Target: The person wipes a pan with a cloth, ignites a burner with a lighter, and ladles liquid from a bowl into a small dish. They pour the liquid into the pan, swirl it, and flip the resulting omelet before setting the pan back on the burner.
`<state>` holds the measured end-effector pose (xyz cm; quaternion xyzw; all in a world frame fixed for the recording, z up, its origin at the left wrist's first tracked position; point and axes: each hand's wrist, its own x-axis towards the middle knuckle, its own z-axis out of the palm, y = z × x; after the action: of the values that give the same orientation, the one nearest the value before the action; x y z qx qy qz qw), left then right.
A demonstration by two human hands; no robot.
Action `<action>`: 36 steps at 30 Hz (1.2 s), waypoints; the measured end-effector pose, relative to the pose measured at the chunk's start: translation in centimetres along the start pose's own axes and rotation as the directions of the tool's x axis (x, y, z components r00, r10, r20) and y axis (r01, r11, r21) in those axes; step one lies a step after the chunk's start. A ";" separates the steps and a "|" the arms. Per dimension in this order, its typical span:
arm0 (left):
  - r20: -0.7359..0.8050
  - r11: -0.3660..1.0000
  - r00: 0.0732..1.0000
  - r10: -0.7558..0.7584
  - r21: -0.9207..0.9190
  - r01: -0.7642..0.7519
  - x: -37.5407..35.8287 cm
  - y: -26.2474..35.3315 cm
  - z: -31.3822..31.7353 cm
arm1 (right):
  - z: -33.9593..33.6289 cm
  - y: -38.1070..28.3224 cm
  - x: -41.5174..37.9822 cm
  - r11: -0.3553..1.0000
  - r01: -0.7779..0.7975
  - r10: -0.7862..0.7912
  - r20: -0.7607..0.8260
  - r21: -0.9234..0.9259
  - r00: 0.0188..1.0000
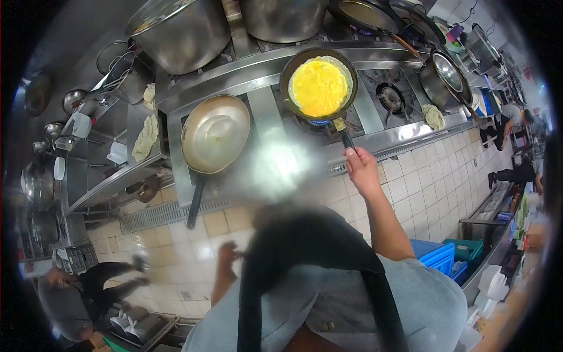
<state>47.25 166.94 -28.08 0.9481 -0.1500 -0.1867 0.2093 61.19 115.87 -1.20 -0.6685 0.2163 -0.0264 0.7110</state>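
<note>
My right hand (362,168) is closed around the handle of a dark frying pan (285,76), which sits over a burner with a blue flame. A round, bright yellow egg omelette (319,88) with a paler rim covers most of the pan's base. It looks wet and glossy on top. My left hand (229,253) hangs low beside my body, away from the stove, its fingers loosely bent and apart with nothing visible in them. To the left, a second, light-coloured frying pan (216,134) rests on the stove, handle towards me, with a little liquid inside.
Large steel pots (182,38) stand behind the stove. A bare burner (391,98) and a lidded pot (446,76) lie to the right, near a folded cloth (433,117). Blue crates (435,258) stand at lower right. One person (82,293) is at lower left; others are far right.
</note>
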 end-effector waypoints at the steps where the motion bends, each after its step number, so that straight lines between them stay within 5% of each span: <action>1: 0.002 1.000 1.000 -0.002 -0.001 0.002 -0.2 0.3 0.3 | 0.0 -0.3 -0.3 1.000 -0.008 0.008 -0.026 -0.028 1.000; 2: 0.077 0.839 0.957 -0.280 -0.465 0.283 -0.3 0.6 0.7 | -0.1 -0.6 -0.7 0.998 -0.018 0.015 -0.053 -0.057 0.998; 3: 0.270 0.409 0.841 -0.469 -0.778 0.477 -0.5 0.7 0.8 | -0.2 -1.2 -1.2 0.998 -0.021 0.018 -0.052 -0.057 0.998; 4: 0.273 0.408 0.839 -0.470 -0.776 0.481 -0.8 0.8 0.5 | -0.3 -2.1 -1.9 0.990 -0.140 0.140 -0.031 -0.002 0.990; 5: 0.083 0.836 0.958 -0.275 -0.472 0.281 -0.9 0.8 0.1 | -0.4 -2.5 -2.4 0.965 -0.258 0.258 -0.004 0.051 0.966; 6: 0.012 1.000 1.000 0.010 -0.021 -0.010 -1.0 0.8 -0.3 | -0.6 -2.5 -2.7 0.964 -0.261 0.261 -0.004 0.050 0.965; 7: 0.014 1.000 1.000 0.008 -0.022 -0.008 -0.7 0.6 -0.2 | -0.9 -2.4 -3.1 0.935 -0.329 0.327 0.039 0.132 0.944; 9: 0.319 0.940 0.886 -0.338 0.070 0.334 0.0 -0.7 1.2 | -1.2 -2.2 -3.8 0.892 -0.401 0.392 0.088 0.209 0.916; 10: 0.321 0.939 0.884 -0.340 0.070 0.336 0.1 -0.5 0.9 | -1.3 -2.0 -4.2 0.850 -0.452 0.433 0.132 0.271 0.892; 13: 0.427 0.974 0.876 -0.223 0.058 0.219 -0.1 0.3 0.1 | -1.2 -1.1 -5.3 0.764 -0.526 0.481 0.214 0.374 0.850; 14: 0.319 0.777 0.884 -0.341 -0.433 0.456 -0.4 0.4 1.2 | -1.2 -0.6 -5.5 0.727 -0.547 0.487 0.250 0.415 0.837; 15: 0.276 0.341 0.829 -0.485 -0.814 0.471 -0.6 0.2 2.0 | -1.1 0.0 -5.7 0.726 -0.547 0.488 0.250 0.417 0.837; 21: 0.261 0.223 0.843 -0.470 -0.889 0.399 -1.1 -1.0 3.0 | -0.6 3.1 -6.3 0.767 -0.443 0.314 0.330 0.464 0.890; 28: 0.272 0.328 0.805 -0.527 -0.809 0.487 -0.7 1.8 0.2 | -0.7 3.5 -5.2 0.840 -0.262 0.119 0.308 0.476 0.944; 30: 0.291 0.303 0.736 -0.611 -0.773 0.557 -0.6 3.1 -0.8 | -1.1 3.2 -4.8 0.897 -0.159 0.047 0.269 0.413 0.962; 36: 0.256 0.325 0.781 -0.569 -0.802 0.501 -2.0 1.5 1.0 | -1.0 -0.9 -5.4 0.966 -0.058 0.022 0.146 0.251 0.989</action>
<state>44.72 166.07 -27.68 0.7267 0.2869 -0.2584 0.5681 56.22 116.61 1.11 -0.5676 0.1734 0.0083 0.8048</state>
